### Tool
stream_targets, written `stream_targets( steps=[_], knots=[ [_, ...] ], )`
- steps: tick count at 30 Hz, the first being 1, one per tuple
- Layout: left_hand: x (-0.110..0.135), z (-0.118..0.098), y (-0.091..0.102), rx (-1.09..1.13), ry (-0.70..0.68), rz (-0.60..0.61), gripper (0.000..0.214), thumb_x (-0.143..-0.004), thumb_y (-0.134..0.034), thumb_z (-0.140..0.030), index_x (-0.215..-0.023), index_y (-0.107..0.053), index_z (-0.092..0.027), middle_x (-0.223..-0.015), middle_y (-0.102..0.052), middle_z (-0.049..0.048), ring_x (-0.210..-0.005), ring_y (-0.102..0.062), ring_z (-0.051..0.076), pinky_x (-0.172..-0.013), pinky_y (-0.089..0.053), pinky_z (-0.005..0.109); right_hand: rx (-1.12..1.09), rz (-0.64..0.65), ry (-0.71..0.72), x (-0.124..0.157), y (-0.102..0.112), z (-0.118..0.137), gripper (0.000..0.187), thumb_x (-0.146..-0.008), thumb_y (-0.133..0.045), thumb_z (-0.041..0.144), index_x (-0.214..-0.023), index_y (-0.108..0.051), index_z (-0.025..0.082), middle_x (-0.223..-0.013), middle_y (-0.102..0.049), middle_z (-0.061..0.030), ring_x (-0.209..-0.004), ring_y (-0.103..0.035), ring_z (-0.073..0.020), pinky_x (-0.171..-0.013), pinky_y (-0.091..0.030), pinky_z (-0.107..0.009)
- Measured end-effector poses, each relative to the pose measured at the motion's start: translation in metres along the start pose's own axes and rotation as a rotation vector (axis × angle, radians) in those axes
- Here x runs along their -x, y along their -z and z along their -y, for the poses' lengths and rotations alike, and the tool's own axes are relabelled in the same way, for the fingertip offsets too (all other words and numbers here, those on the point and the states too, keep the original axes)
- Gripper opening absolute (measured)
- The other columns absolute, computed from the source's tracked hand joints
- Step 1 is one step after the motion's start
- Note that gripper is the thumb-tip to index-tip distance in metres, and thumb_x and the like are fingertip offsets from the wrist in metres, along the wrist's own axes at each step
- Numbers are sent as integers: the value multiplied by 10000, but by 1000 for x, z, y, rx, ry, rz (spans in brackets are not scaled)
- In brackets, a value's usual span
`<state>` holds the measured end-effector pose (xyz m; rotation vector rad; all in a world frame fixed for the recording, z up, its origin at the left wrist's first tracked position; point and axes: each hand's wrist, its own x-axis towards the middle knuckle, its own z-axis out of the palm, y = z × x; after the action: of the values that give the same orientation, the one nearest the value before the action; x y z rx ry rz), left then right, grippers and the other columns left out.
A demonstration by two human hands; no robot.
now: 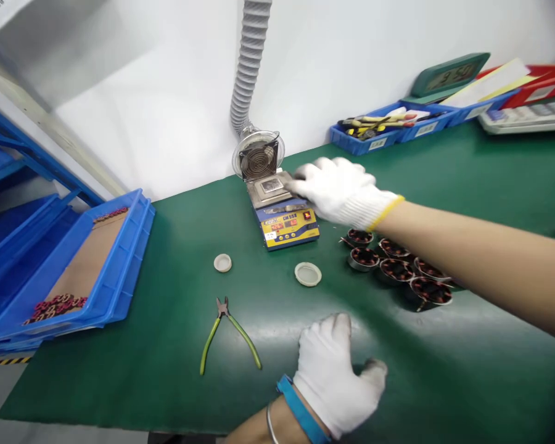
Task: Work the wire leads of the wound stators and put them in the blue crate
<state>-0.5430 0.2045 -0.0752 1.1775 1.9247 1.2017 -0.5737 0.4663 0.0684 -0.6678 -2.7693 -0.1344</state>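
Note:
Both my hands wear white knit gloves. My right hand (342, 188) reaches across to the blue and yellow solder pot (284, 219), its fingers curled at the right edge of the pot's metal top; what they hold, if anything, is hidden. My left hand (335, 376) rests flat on the green mat (166, 345) near the front edge, fingers stretched out, holding nothing. Several round motor stators (395, 268) with copper windings lie under my right forearm.
Green-handled cutters (229, 333) lie left of my left hand. Two small round lids (308, 274) (222, 263) sit before the pot. A fan on a grey duct (258, 157) stands behind it. A blue tray (83, 265) of red parts sits left; blue tool bins (388, 126) at back right.

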Motion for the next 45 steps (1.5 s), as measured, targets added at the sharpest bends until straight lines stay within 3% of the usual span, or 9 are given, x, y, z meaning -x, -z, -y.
stream_targets(
  steps=[4, 7, 13, 21, 26, 30, 35, 40, 45],
  knots=[
    [-11, 7, 1, -352, -97, 95, 661, -845, -663, -410, -1431, -657, -105, -1225, -735, 202, -1115, -677, 421, -1037, -552, 588, 48, 39, -45, -77, 11, 6, 441, -996, -520, 157, -1403, -682, 204, -1382, -585, -233, -1252, -549, -445, -982, -475, -638],
    [-15, 11, 2, -444, -123, 119, 671, -869, -612, -436, -1453, -640, -105, -1252, -732, 201, -1121, -681, 405, -1023, -571, 578, 49, 66, -40, -102, 1, 13, 385, -1008, -522, 141, -1350, -697, 123, -1343, -599, -267, -1258, -567, -432, -991, -479, -609],
    [-17, 10, 3, -437, -102, 158, 652, -859, -609, -445, -1413, -663, -106, -1189, -726, 214, -1079, -677, 425, -976, -570, 607, 16, 85, -79, -109, -4, 2, 382, -1027, -683, 367, -1355, -650, 173, -1407, -619, -120, -1276, -604, -293, -1085, -513, -550],
    [-20, 2, 5, -388, -60, 200, 689, -853, -607, -466, -1432, -656, -94, -1200, -715, 231, -1096, -660, 449, -981, -546, 627, -213, 67, -317, -132, 2, -11, 450, -1051, -630, 520, -1309, -674, 154, -1292, -700, -116, -1147, -691, -254, -1007, -579, -484],
    [-21, 3, 7, -358, -49, 196, 746, -860, -602, -459, -1502, -611, -80, -1293, -706, 242, -1164, -648, 454, -1054, -523, 624, -370, 66, -378, -134, -15, 0, 402, -944, -746, 463, -1160, -746, 124, -1215, -750, -162, -1160, -708, -305, -1018, -561, -494],
    [-20, 5, 6, -372, -41, 179, 748, -863, -610, -424, -1540, -584, -110, -1302, -714, 225, -1181, -652, 446, -1076, -518, 616, -548, -49, -389, -121, -2, -9, 382, -850, -778, 430, -1071, -793, 118, -1084, -780, -183, -1140, -721, -384, -998, -547, -467],
    [-20, 11, 4, -416, -25, 138, 765, -869, -621, -373, -1571, -545, -77, -1371, -699, 244, -1246, -649, 433, -1127, -501, 581, -836, -214, -387, -42, 20, -41, 514, -841, -765, 489, -1250, -734, 178, -967, -781, -109, -894, -734, -267, -825, -607, -394],
    [-16, 26, 1, -476, -36, 66, 701, -886, -594, -326, -1535, -569, -62, -1421, -691, 245, -1310, -656, 379, -1163, -491, 487, -1273, -398, -357, 134, 7, -69, 855, -706, -862, 457, -1464, -537, 228, -946, -712, -41, -774, -679, -187, -674, -596, -328],
    [-19, 44, -4, -479, -80, -45, 721, -960, -497, -470, -1570, -489, -86, -1390, -720, 219, -1278, -688, 371, -1129, -522, 508, -969, -678, -921, 331, -24, -87, 716, -671, -809, 581, -1262, -565, 258, -1112, -736, -94, -905, -729, -242, -679, -599, -358]
  ],
)
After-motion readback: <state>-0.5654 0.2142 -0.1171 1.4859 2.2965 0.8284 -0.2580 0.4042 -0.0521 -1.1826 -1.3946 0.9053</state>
